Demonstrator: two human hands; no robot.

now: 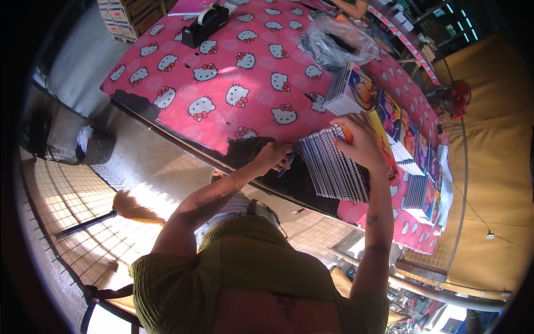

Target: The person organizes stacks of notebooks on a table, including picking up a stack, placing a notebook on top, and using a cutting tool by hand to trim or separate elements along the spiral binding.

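Observation:
A tall stack of spiral-bound notebooks stands near the table's front edge, its white-ringed spines facing left. My right hand is closed over the top of this stack, thumb near the spines and fingers across the orange cover. Just left of the spines, my left hand is closed around a small blue object, mostly hidden by my fingers. Its exact kind does not show. Below the left hand lies a black patch on the table's edge.
More notebook stacks with colourful covers stand to the right on the pink, cat-patterned tablecloth. At the back are a black tape dispenser and a crumpled clear plastic bag. Another person's arm reaches in behind. A broom lies left.

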